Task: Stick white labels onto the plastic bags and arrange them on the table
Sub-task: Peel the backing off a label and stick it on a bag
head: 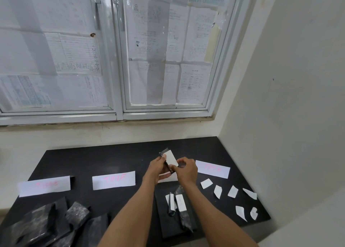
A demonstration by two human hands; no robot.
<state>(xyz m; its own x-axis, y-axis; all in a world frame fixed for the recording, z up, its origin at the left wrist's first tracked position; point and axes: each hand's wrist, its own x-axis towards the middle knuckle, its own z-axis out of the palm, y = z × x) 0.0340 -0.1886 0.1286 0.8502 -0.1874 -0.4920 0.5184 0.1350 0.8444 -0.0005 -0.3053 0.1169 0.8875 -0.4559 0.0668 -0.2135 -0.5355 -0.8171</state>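
Observation:
Above the middle of the black table (pixel 121 159), both hands hold up a small dark plastic bag (pixel 164 154) with a white label (pixel 171 158) on its face. My left hand (pixel 158 167) grips the bag's left edge. My right hand (pixel 186 169) pinches the label's lower right corner against the bag. Two labelled bags (pixel 180 205) lie on a black pad below my wrists. A heap of unlabelled dark bags (pixel 48 222) sits at the front left. Several loose white labels (pixel 233 191) lie at the front right.
Three long white paper strips with pink writing (pixel 113 180) lie in a row across the table; a fourth is partly hidden under my hands. A window covered with papers stands behind the table. A white wall closes off the right side.

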